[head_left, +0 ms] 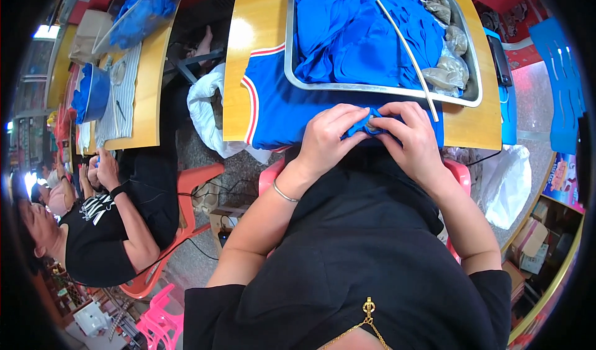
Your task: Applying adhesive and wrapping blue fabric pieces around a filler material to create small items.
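Just in front of my body, at the near edge of the table, my left hand point(328, 133) and my right hand point(415, 138) meet over a small piece of blue fabric point(359, 126). Both hands are closed, pinching it between thumbs and fingertips. A small brownish bit shows in the cloth by my right fingers; its kind is too small to tell. Under and behind my hands a blue sleeveless jersey point(276, 105) with white and red trim lies flat. Beyond it stands a metal tray point(379, 90) heaped with blue fabric pieces point(347, 33).
A thin pale stick point(402, 46) lies across the tray and over its near rim. Plastic bags of brownish material point(448, 71) sit along the tray's right side. White bags point(208, 105) hang left of the table. At a left table, a person in black point(102, 238) works on a blue bit.
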The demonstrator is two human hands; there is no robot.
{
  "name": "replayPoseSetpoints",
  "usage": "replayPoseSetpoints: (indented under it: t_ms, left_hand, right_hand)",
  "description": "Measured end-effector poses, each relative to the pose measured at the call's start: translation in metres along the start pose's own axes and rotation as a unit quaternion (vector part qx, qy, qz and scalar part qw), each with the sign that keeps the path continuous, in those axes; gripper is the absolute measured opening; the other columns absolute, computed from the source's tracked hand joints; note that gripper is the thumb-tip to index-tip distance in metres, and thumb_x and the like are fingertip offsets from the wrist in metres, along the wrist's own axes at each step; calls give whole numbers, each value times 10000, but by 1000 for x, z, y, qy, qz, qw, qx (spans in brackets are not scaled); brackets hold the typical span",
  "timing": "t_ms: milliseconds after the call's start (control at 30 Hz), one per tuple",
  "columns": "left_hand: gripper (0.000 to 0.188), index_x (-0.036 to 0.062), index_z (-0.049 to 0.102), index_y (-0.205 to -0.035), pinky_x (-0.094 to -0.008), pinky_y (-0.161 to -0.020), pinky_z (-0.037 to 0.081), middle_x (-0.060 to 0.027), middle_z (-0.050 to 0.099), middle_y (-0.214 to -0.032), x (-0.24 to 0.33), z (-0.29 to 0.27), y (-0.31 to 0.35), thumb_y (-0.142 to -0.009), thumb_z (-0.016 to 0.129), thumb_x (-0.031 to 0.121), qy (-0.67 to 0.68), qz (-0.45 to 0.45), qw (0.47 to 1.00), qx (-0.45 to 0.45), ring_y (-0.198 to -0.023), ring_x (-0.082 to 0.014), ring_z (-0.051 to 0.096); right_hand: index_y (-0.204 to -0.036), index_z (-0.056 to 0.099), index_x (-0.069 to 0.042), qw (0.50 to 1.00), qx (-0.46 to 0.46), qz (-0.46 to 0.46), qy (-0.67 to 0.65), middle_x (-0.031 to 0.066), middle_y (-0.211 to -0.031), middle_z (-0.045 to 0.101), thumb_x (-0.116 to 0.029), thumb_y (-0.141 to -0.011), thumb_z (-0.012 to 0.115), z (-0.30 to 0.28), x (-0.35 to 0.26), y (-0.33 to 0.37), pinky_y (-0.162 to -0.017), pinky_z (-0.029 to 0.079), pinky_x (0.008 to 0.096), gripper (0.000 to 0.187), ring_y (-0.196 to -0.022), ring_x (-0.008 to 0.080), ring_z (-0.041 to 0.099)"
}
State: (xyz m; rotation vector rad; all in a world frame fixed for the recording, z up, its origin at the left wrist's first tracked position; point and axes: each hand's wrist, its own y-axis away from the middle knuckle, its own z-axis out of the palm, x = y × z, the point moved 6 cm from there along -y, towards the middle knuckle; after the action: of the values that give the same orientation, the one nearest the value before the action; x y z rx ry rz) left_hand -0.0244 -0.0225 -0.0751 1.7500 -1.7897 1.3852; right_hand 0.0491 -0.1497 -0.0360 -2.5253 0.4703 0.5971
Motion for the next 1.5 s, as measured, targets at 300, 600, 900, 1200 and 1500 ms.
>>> replayPoseSetpoints:
  t_ms: [300, 600, 900, 1200, 1500]
  left_hand:
    - [327, 92, 656, -1008, -324, -703, 516, -87, 620, -963, 14, 1, -4, -693, 685, 9, -48, 38, 998, -19, -836, -250, 629]
    - [192, 133, 630, -893, -335, -640, 482, -82, 562, -919, 25, 5, -11, -714, 698, 123, -166, 109, 977, -74, -803, -235, 594]
    - [261, 138, 630, -949, -352, -662, 472, -77, 549, -945, 28, 0, -21, -707, 716, 184, -219, 153, 952, -151, -832, -242, 578]
    - [263, 131, 613, -969, -358, -701, 481, -96, 551, -970, 27, 17, -29, -725, 701, 173, -235, 130, 939, -214, -890, -261, 565]
    - [247, 45, 581, -850, -329, -761, 498, -111, 583, -982, 26, -7, -34, -649, 723, 20, -15, 32, 988, -152, -920, -274, 592]
  right_hand:
    - [-918, 571, -53, 994, -31, 73, -75, 117, -1020, 559, 20, -671, 697, -2, 8, 2, -802, 478, 372, 286, -953, 304, 569]
    - [-890, 579, -64, 996, -79, 15, 26, 97, -955, 573, 4, -730, 642, -2, 12, 5, -703, 506, 363, 185, -868, 279, 601]
    - [-873, 564, -60, 997, -56, -6, 53, 91, -926, 575, -4, -740, 611, -6, 10, 2, -692, 497, 357, 151, -853, 262, 599]
    - [-877, 545, -45, 998, -54, 33, 0, 104, -914, 557, -15, -758, 619, -7, 18, 6, -700, 483, 379, 144, -838, 295, 583]
    - [-892, 554, -36, 981, -19, 79, -178, 103, -987, 580, -32, -724, 686, -16, 8, -10, -775, 486, 353, 213, -927, 293, 593]
